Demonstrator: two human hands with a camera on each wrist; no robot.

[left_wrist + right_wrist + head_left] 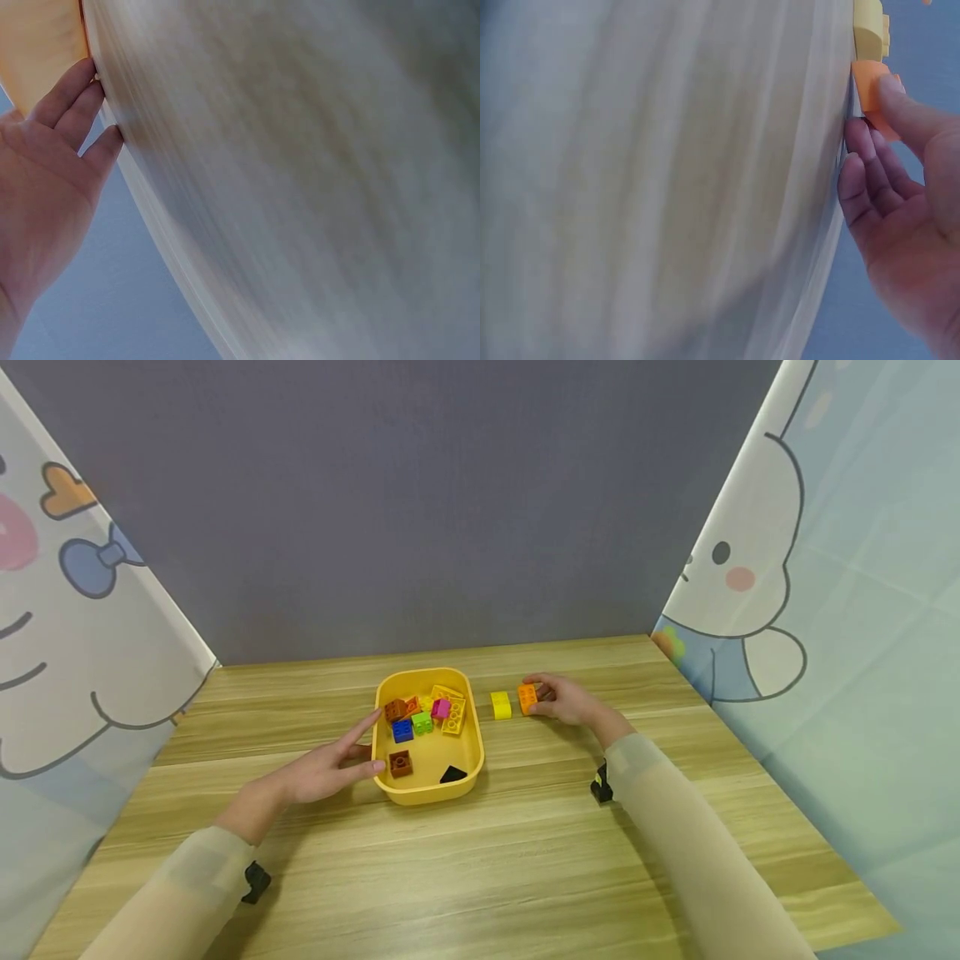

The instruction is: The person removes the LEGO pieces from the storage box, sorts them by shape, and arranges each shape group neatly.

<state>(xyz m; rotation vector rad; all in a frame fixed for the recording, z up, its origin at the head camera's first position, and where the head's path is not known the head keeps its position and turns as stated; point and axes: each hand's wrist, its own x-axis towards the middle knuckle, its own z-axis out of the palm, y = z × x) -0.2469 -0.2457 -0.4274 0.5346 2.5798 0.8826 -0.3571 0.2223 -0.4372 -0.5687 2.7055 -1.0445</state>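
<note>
Between thumb and fingers my right hand (567, 701) pinches an orange toy building brick (527, 699), studs up, low at the tabletop. Just left of it a yellow brick (501, 705) stands on the table, also seen as a yellow block (868, 31) in the right wrist view. My left hand (318, 774) is spread against the left wall of a yellow bin (478, 752), thumb and index finger at its rim. In the left wrist view the fingers of the left hand (49, 172) are nearly straight, touching the table beside the bin.
Inside the bin lie a blue brick (402, 731), a green brick (422, 722), a pink brick (440, 709), a brown brick (401, 763), a black piece (453, 774) and several others. A grey wall (435, 527) rises behind the wooden table (465, 877); printed curtains (862, 635) flank it.
</note>
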